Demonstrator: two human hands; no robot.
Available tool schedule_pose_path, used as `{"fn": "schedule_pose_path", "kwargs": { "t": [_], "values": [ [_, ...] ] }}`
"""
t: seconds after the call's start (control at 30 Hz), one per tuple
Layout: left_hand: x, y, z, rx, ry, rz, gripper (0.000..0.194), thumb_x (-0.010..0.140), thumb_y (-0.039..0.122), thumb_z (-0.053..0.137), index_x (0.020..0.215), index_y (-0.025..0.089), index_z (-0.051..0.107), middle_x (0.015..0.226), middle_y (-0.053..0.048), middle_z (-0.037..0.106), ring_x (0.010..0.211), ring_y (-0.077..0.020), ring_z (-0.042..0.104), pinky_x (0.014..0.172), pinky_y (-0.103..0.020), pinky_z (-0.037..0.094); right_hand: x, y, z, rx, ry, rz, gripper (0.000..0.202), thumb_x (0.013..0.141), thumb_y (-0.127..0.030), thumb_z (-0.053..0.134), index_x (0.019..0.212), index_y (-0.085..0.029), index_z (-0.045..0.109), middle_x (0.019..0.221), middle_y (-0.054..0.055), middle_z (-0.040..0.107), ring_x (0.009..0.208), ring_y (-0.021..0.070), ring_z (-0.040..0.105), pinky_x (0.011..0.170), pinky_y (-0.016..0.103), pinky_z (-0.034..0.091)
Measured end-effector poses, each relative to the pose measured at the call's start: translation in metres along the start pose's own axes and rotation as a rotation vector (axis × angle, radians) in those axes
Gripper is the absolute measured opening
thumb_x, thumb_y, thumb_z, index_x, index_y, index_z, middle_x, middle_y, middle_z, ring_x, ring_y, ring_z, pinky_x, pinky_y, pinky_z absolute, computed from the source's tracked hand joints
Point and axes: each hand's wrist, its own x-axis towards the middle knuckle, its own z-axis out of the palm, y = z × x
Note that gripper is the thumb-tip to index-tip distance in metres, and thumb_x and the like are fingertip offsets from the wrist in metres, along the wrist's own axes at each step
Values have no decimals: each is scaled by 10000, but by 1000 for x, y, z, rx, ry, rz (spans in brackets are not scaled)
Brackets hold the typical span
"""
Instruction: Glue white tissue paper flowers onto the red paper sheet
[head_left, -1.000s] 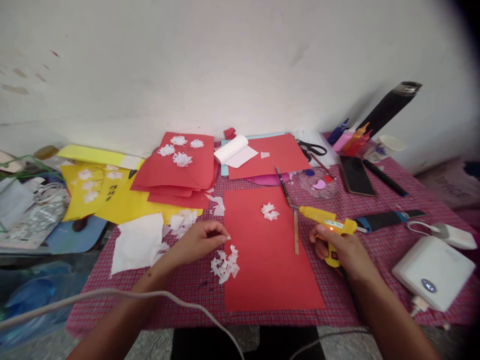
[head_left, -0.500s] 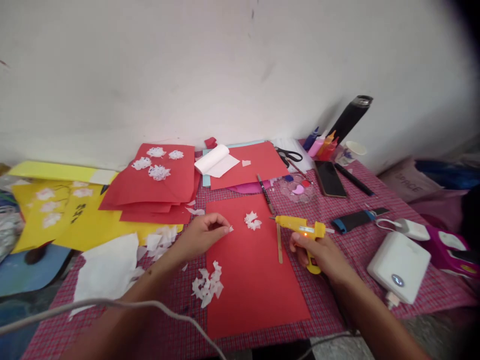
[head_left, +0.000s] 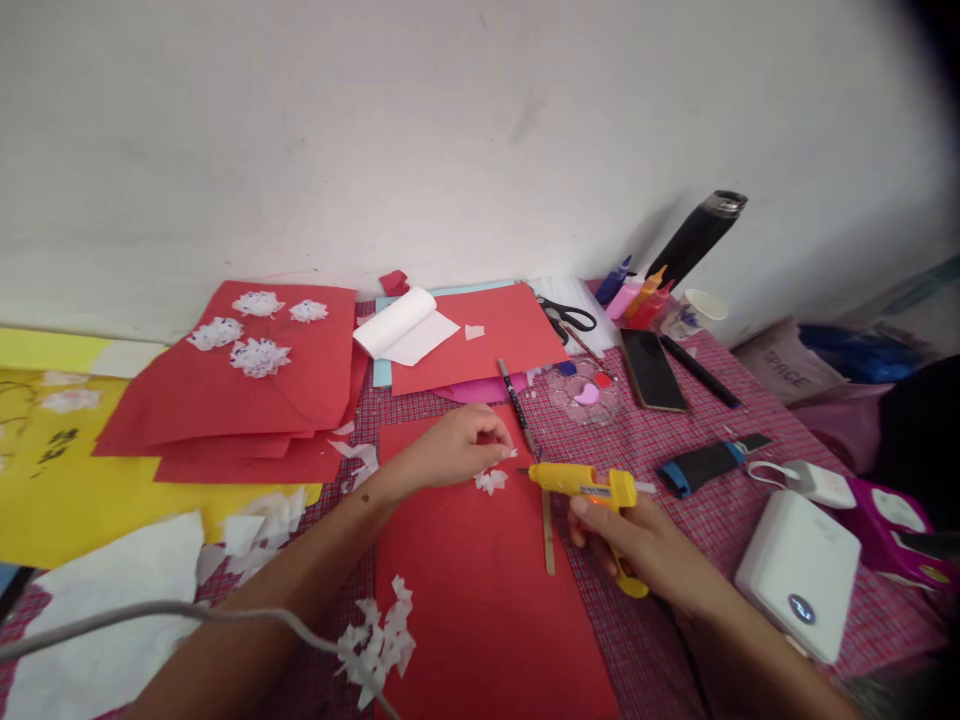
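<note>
1. Left hand (head_left: 459, 447): fingers pinched together on a tiny white crimped-paper piece (head_left: 514, 454). Held above the far part of the red rectangular paper sheet (head_left: 487, 610) (landmark), just beyond the flower under construction.
2. Right hand (head_left: 637, 540): fingers wrapped around the handle of a yellow plastic hot-glue gun (head_left: 566, 479); nozzle points left across the landmark's right edge. Orange glow near the thumb; translucent glue stick protrudes behind. Trigger state: cannot tell.
3. Partial white paper flower (head_left: 490, 482) on the landmark's far half: ragged, pointed petals. Judged incomplete, being sparser than the finished-looking ones.
4. Loose white folded-paper petals (head_left: 396, 640) straddle the landmark's left edge, near end: crisp, twisted, angular. Judged unattached, so material remains.
5. Thin flat wooden stick (head_left: 548, 545) by the landmark's right edge; slim dark patterned rod (head_left: 514, 402) just beyond it.
6. Left of landmark: flat white cut-paper pieces (head_left: 255, 530), overlapping and unfolded; farther left, a larger wrinkled white paper sheet (head_left: 112, 600), thin and soft-looking.
7. Far left of landmark: stacked red paper sheets (head_left: 180, 400), edges fanned. On top, four dense, ruffled white paper flowers (head_left: 259, 357) with blue flecks; judged done.
8. Beyond landmark: loosely curled white paper roll (head_left: 405, 325), smooth.
9. Worktop (head_left: 720, 515) below everything: magenta checked cloth, lightly creased.
</note>
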Motion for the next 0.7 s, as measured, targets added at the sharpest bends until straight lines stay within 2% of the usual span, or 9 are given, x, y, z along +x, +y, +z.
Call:
{"fn": "schedule_pose_path", "kwargs": {
  "t": [0.17, 0.4, 0.7],
  "values": [
    [18, -1, -1, 47, -113, -42, 150, 847, 244, 588, 764, 155, 676, 757, -7, 646, 651, -118, 571, 576, -224, 386, -13, 6, 1, 32, 25, 67, 553, 894, -690, 490, 748, -176, 633, 471, -36, 492, 418, 100, 437, 424, 229, 301],
    [20, -17, 1, -82, -25, -82, 130, 868, 265, 556, 839, 171, 642, 772, 7, 665, 659, -121, 591, 559, -219, 397, 1, -12, 16, 9, 10, -11, 500, 880, -664, 529, 708, -199, 595, 494, -47, 450, 438, 99, 411, 424, 229, 302],
    [19, -19, 0, -7, -18, -35, 123, 875, 242, 549, 820, 171, 634, 755, 10, 647, 641, -114, 553, 554, -224, 384, 16, -21, 19, -64, -42, -2, 497, 917, -634, 510, 677, -202, 565, 514, -32, 464, 457, 105, 421, 436, 229, 319]
  ]
}}
